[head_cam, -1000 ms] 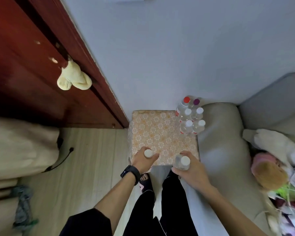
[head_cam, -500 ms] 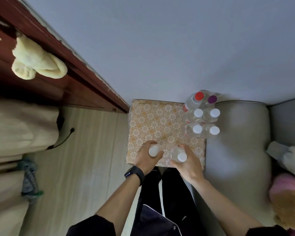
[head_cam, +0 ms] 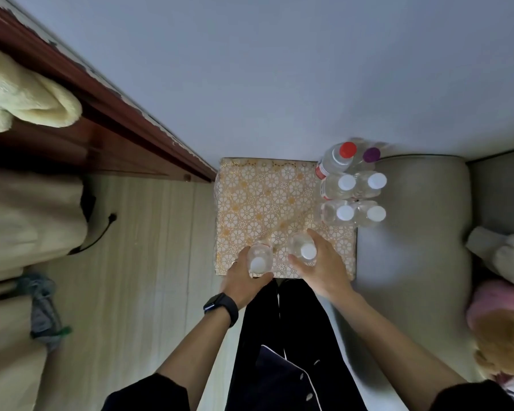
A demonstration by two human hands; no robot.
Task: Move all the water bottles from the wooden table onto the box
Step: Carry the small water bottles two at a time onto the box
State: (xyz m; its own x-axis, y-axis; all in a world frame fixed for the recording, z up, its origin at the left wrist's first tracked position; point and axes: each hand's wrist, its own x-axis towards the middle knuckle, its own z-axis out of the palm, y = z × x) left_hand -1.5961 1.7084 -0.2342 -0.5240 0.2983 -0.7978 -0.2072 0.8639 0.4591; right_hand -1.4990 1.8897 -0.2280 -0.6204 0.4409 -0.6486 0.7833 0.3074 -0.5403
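A box [head_cam: 267, 200] wrapped in orange flower-patterned paper stands against the wall. My left hand [head_cam: 244, 280] grips a clear white-capped bottle [head_cam: 258, 258] over the box's near left edge. My right hand [head_cam: 324, 265] holds a second clear white-capped bottle [head_cam: 303, 249] over the near middle of the box. Several more bottles [head_cam: 352, 197] stand in a cluster along the box's right side, one with a red cap [head_cam: 347, 149] and one with a purple cap [head_cam: 371, 154]. Whether the held bottles touch the box top I cannot tell. No wooden table is in sight.
A grey sofa arm [head_cam: 413, 232] adjoins the box on the right, with plush toys [head_cam: 505, 307] further right. A dark wooden frame [head_cam: 101, 120] with a pale yellow towel [head_cam: 27, 99] is at left. Beige fabric [head_cam: 27, 218] and a cable [head_cam: 98, 235] lie on the wood floor.
Both hands have carried their bottles forward from the box's near edge to over its top. The camera has tilted, so the box sits more in the middle of the view.
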